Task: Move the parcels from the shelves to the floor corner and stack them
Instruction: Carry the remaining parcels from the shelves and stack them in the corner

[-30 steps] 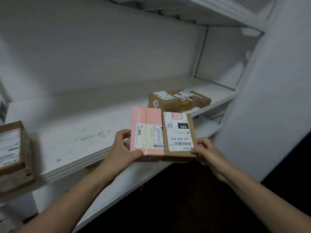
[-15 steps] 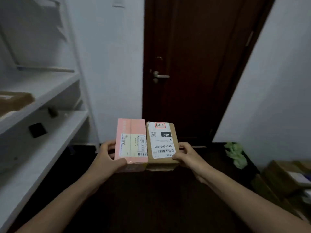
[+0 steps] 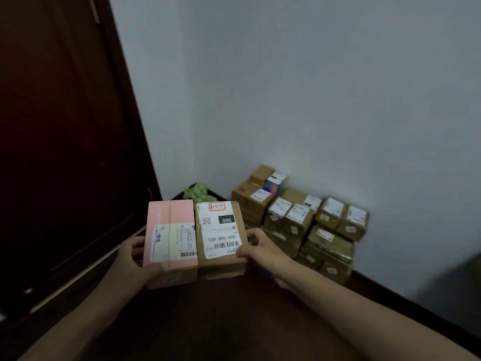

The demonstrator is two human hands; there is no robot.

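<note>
A: Where are the parcels the person carries?

B: Low, mid-frame, side by side and touching. Pink parcel [image 3: 170,241] sits on the 9 o'clock side. Brown parcel [image 3: 221,235] is at its 3 o'clock, white label up, "060" printed on it.

A: Hands?

B: Left hand [image 3: 132,259] grips the pink parcel's outer edge, fingers curled round it. Right hand [image 3: 263,248] clasps the brown parcel's near right corner, thumb on the label's edge.

A: Surroundings?

B: Stacked parcels [image 3: 307,225] stand on the floor [image 3: 221,321] against the white wall [image 3: 312,87], at 2 o'clock from the held pair. They are mostly brown cartons with white labels, with one blue-and-white box up top. A green crumpled thing [image 3: 197,192] lies at 12 o'clock, just beyond the pink parcel; what it is cannot be told. A dark door [image 3: 65,152] fills 9 to 11 o'clock.

A: In the way?

B: Dark floor lies between the pair and the stack. The right hand overlaps the stack's near left edge in view.
</note>
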